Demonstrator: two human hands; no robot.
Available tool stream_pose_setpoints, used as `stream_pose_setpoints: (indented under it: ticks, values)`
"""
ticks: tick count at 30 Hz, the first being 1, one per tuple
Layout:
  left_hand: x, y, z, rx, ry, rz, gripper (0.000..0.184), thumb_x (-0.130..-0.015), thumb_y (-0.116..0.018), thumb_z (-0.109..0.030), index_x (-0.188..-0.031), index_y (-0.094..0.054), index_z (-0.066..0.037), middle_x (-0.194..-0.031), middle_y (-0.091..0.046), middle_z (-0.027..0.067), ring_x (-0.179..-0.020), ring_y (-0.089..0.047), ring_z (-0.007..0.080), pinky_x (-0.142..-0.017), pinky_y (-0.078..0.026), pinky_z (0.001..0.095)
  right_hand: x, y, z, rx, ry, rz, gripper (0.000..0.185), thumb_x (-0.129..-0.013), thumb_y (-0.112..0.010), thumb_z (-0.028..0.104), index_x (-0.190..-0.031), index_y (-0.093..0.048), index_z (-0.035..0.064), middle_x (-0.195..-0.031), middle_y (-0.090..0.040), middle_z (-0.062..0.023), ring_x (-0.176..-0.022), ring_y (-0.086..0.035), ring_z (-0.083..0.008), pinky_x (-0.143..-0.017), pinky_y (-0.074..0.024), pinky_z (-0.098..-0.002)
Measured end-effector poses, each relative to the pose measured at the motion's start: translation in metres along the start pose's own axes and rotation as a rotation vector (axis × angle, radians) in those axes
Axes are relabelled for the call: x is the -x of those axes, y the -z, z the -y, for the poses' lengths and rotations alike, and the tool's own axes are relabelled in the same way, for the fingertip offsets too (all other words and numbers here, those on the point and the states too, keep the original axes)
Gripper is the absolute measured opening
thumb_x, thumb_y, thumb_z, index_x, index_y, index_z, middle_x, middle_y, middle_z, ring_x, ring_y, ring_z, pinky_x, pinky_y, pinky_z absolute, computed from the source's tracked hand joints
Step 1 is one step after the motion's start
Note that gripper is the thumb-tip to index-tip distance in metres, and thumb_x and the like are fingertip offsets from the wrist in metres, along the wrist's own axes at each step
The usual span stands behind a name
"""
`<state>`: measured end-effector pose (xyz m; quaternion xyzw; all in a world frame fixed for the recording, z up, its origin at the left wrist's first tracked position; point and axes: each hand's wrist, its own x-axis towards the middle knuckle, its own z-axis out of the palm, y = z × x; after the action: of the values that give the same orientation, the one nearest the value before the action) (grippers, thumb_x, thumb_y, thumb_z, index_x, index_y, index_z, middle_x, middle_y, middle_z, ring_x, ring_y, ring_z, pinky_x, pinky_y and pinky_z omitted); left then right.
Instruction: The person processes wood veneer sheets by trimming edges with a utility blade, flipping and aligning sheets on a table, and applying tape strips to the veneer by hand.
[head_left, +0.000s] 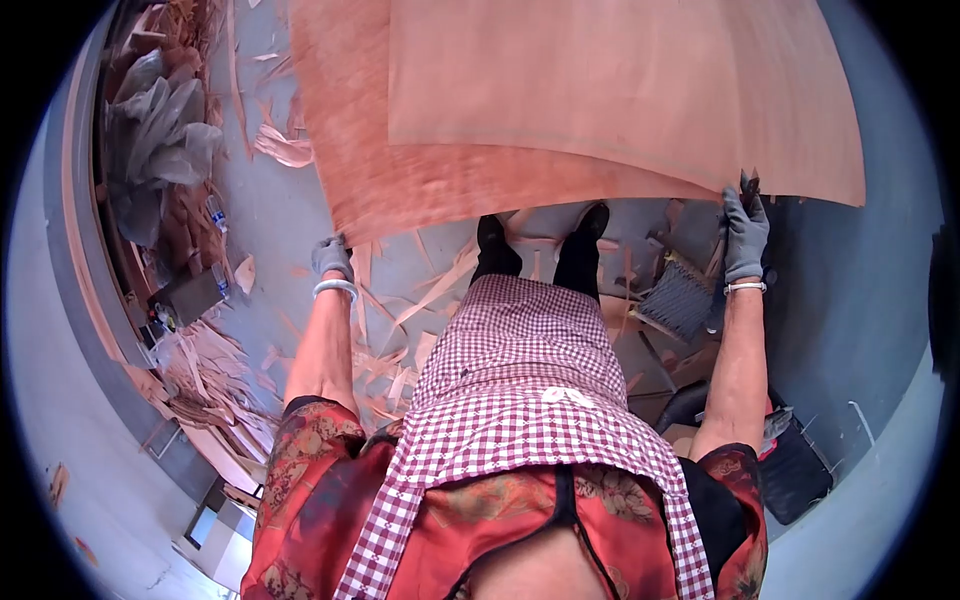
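Note:
Two thin wood veneer sheets spread out in front of me. The redder sheet [400, 190] lies underneath, and the paler sheet [620, 80] overlaps it from above. My left hand [333, 257], in a grey glove, is closed on the near left corner of the redder sheet. My right hand [745, 235], also gloved, pinches the near edge around where the redder sheet's right corner meets the paler one. Whether it grips both sheets I cannot tell. Something dark and pointed shows at its fingertips, too small to name.
Veneer scraps [430, 295] litter the floor around my feet. Crumpled clear plastic [165, 130] and more scraps lie along the left side. A woven-topped stool [675, 300] stands below my right hand, with a black chair-like object [795, 470] nearer me.

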<state>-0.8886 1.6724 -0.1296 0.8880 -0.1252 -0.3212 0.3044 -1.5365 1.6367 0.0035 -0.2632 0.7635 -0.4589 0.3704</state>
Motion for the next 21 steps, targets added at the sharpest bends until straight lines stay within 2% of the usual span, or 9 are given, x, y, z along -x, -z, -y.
stream_pose_setpoints:
  ticks: [6, 9, 12, 13, 15, 18, 19, 20, 21]
  values:
    - [0.008, -0.006, -0.007, -0.035, -0.025, -0.082, 0.021, -0.076, -0.069, -0.017, -0.081, -0.060, 0.001, -0.070, -0.060, 0.0104, -0.055, -0.052, 0.0174, -0.050, -0.045, 0.0330, -0.002, 0.004, -0.004, -0.020, -0.020, 0.043, 0.037, -0.079, -0.069, 0.013, -0.115, -0.061, 0.0145, -0.076, -0.057, 0.0101, -0.054, -0.042, 0.0009, -0.046, -0.0320, -0.0156]
    - [0.005, 0.001, -0.007, -0.287, -0.072, -0.048, 0.026, -0.072, -0.072, -0.021, -0.078, -0.060, 0.001, -0.072, -0.060, 0.0105, -0.058, -0.053, 0.0174, -0.055, -0.045, 0.0321, -0.003, 0.005, -0.008, -0.026, 0.004, 0.062, 0.043, -0.080, -0.068, 0.012, -0.121, -0.056, 0.0138, -0.083, -0.058, 0.0081, -0.062, -0.046, -0.0002, -0.052, -0.0362, -0.0155]
    - [0.050, -0.002, -0.027, -0.971, -0.780, -0.493, 0.035, -0.073, -0.071, -0.026, -0.088, -0.058, 0.002, -0.084, -0.062, 0.0132, -0.075, -0.058, 0.0208, -0.069, -0.047, 0.0345, -0.010, 0.015, -0.051, -0.011, 0.106, 0.049, 0.045, -0.080, -0.066, 0.011, -0.122, -0.051, 0.0012, -0.106, -0.058, -0.0023, -0.086, -0.055, -0.0119, -0.076, -0.0461, -0.0257]
    - [0.056, -0.010, -0.040, -0.752, -0.665, -0.238, 0.039, -0.073, -0.071, -0.027, -0.093, -0.056, 0.002, -0.089, -0.061, 0.0144, -0.079, -0.058, 0.0221, -0.072, -0.046, 0.0354, -0.007, 0.026, -0.070, 0.078, 0.040, 0.067, 0.043, -0.080, -0.066, 0.012, -0.119, -0.052, -0.0001, -0.107, -0.058, -0.0032, -0.092, -0.055, -0.0143, -0.083, -0.0451, -0.0275]
    - [0.068, -0.032, -0.073, -0.288, -0.432, 0.288, 0.047, -0.073, -0.071, -0.030, -0.102, -0.054, 0.002, -0.099, -0.060, 0.0167, -0.087, -0.058, 0.0247, -0.077, -0.046, 0.0372, 0.037, 0.029, -0.085, -0.031, -0.095, 0.221, 0.033, -0.080, -0.065, 0.013, -0.109, -0.058, -0.0014, -0.101, -0.060, -0.0043, -0.088, -0.055, -0.0126, -0.078, -0.0456, -0.0262]
    - [0.047, -0.102, -0.100, -0.270, -0.613, 0.278, 0.056, -0.072, -0.071, -0.033, -0.111, -0.050, 0.002, -0.109, -0.057, 0.0185, -0.095, -0.057, 0.0274, -0.082, -0.045, 0.0369, 0.107, 0.031, -0.097, 0.318, -0.380, 0.196, 0.033, -0.079, -0.067, 0.020, -0.103, -0.060, -0.0013, -0.083, -0.059, -0.0012, -0.067, -0.050, -0.0095, -0.058, -0.0428, -0.0261]
    - [0.060, -0.120, -0.126, -0.341, -0.569, 0.242, 0.059, -0.072, -0.071, -0.034, -0.113, -0.049, 0.001, -0.108, -0.057, 0.0188, -0.095, -0.057, 0.0280, -0.082, -0.045, 0.0366, 0.128, 0.037, -0.137, 0.181, -0.226, 0.186, 0.016, -0.082, -0.064, 0.020, -0.080, -0.059, 0.0050, -0.067, -0.053, 0.0017, -0.058, -0.047, -0.0095, -0.052, -0.0397, -0.0268]
    - [0.075, -0.131, -0.145, -0.421, -0.519, 0.206, 0.062, -0.071, -0.071, -0.036, -0.116, -0.048, 0.000, -0.108, -0.057, 0.0192, -0.094, -0.057, 0.0286, -0.082, -0.045, 0.0363, 0.146, 0.042, -0.166, -0.024, -0.378, 0.192, 0.018, -0.083, -0.063, 0.022, -0.078, -0.058, 0.0054, -0.065, -0.051, 0.0033, -0.054, -0.044, -0.0081, -0.049, -0.0378, -0.0260]
    - [0.076, -0.145, -0.152, -0.529, -0.548, 0.116, 0.063, -0.070, -0.072, -0.038, -0.115, -0.049, 0.001, -0.105, -0.058, 0.0189, -0.092, -0.058, 0.0286, -0.081, -0.045, 0.0365, 0.162, 0.041, -0.154, 0.106, -0.371, 0.195, 0.018, -0.084, -0.062, 0.022, -0.079, -0.059, 0.0060, -0.065, -0.051, 0.0036, -0.055, -0.042, -0.0070, -0.050, -0.0373, -0.0244]
